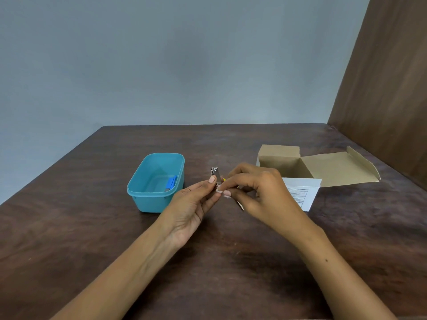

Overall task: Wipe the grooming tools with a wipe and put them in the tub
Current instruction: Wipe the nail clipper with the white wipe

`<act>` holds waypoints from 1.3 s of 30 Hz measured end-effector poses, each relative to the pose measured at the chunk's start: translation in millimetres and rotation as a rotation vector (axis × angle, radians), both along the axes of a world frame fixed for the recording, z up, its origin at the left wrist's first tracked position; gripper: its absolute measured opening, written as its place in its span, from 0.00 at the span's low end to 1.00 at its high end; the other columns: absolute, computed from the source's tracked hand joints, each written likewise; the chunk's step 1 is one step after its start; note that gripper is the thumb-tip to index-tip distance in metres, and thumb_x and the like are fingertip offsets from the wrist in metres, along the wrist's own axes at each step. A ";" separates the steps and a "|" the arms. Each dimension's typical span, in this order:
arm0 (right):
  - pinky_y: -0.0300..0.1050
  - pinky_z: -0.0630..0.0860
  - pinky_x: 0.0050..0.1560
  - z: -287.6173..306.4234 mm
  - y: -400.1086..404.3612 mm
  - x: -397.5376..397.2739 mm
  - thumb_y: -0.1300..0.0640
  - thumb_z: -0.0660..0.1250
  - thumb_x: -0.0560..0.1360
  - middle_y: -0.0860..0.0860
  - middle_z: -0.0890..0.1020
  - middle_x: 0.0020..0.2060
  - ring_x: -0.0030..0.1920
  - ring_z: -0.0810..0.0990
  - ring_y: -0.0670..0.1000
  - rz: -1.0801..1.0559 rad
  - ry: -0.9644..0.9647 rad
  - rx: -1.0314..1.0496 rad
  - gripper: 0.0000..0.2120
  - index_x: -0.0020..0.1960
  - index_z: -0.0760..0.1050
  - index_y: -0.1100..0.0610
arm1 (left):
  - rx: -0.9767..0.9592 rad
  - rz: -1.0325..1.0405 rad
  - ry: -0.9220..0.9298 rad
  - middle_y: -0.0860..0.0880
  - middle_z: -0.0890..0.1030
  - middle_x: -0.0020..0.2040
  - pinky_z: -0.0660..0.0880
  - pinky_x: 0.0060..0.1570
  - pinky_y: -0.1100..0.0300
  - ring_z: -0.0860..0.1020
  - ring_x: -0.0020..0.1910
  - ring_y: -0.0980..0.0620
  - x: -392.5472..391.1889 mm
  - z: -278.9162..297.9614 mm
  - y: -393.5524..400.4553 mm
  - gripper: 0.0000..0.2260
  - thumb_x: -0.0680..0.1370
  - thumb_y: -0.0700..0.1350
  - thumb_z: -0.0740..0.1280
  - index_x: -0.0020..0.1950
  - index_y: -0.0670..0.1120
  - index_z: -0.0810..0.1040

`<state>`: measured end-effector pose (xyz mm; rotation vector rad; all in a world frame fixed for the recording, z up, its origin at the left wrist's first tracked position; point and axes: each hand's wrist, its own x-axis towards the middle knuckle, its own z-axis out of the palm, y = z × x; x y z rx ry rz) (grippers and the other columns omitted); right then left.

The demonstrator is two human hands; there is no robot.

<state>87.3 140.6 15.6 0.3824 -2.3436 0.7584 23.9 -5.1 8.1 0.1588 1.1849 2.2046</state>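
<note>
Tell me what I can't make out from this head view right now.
- Wipe: hidden under right hand fingers, if there.
- Nail clipper: lower end covered by left hand.
- Yellow item: mostly behind fingers.
- Paper print: too small.
- Blue tool in tub: partly behind wall.

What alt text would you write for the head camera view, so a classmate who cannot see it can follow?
Two bare hands hold a small metal nail clipper above a dark wooden table; the left hand pinches it while the right hand pinches its lower end. A teal tub holding a blue tool sits left, an open cardboard box right.
</note>
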 end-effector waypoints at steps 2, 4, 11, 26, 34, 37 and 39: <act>0.30 0.71 0.36 1.0 2.7 0.7 0.64 0.72 0.70 0.49 0.81 0.39 0.37 0.78 0.44 0.022 -0.024 0.011 0.06 0.45 0.84 0.55 | -0.006 -0.002 -0.007 0.46 0.84 0.35 0.80 0.37 0.68 0.83 0.34 0.56 0.7 -0.3 0.2 0.06 0.74 0.38 0.65 0.41 0.37 0.81; 0.30 0.71 0.36 2.0 5.3 1.0 0.64 0.72 0.70 0.49 0.82 0.39 0.37 0.77 0.43 0.032 -0.044 0.026 0.07 0.44 0.84 0.55 | -0.013 -0.021 -0.004 0.46 0.84 0.35 0.80 0.36 0.67 0.83 0.35 0.56 0.5 -0.8 1.2 0.06 0.75 0.38 0.65 0.43 0.37 0.80; 0.34 0.74 0.38 3.4 10.2 3.0 0.64 0.71 0.70 0.47 0.81 0.38 0.38 0.78 0.43 0.006 -0.021 -0.023 0.06 0.43 0.83 0.55 | -0.046 -0.077 0.063 0.47 0.85 0.37 0.81 0.39 0.65 0.83 0.35 0.56 2.0 1.5 1.3 0.07 0.74 0.44 0.65 0.43 0.43 0.81; 0.33 0.76 0.39 2.5 0.3 1.6 0.65 0.72 0.70 0.48 0.82 0.39 0.40 0.80 0.43 -0.031 0.091 -0.134 0.05 0.44 0.83 0.57 | -0.059 -0.125 0.022 0.50 0.82 0.33 0.77 0.29 0.70 0.79 0.29 0.59 2.0 0.6 -2.1 0.09 0.66 0.42 0.70 0.44 0.41 0.80; 0.38 0.77 0.37 -0.8 -6.5 -0.1 0.66 0.72 0.70 0.49 0.82 0.39 0.40 0.80 0.45 -0.105 0.135 -0.191 0.07 0.44 0.83 0.56 | -0.050 -0.102 0.031 0.49 0.82 0.33 0.77 0.30 0.70 0.79 0.30 0.58 2.8 -0.2 -0.8 0.09 0.65 0.41 0.70 0.43 0.40 0.81; 0.43 0.77 0.37 -2.3 -7.5 0.6 0.66 0.72 0.70 0.49 0.81 0.39 0.39 0.80 0.46 -0.084 0.123 -0.155 0.07 0.44 0.83 0.56 | -0.043 -0.083 0.023 0.49 0.83 0.35 0.79 0.32 0.69 0.80 0.31 0.58 1.5 -1.1 -2.5 0.09 0.65 0.41 0.70 0.44 0.40 0.81; 0.45 0.77 0.36 -2.6 -7.2 0.6 0.65 0.72 0.71 0.49 0.81 0.38 0.38 0.80 0.47 -0.080 0.124 -0.135 0.06 0.44 0.83 0.56 | -0.050 -0.064 0.025 0.49 0.83 0.36 0.79 0.33 0.68 0.80 0.31 0.59 0.9 -1.6 -2.1 0.10 0.65 0.42 0.70 0.44 0.41 0.81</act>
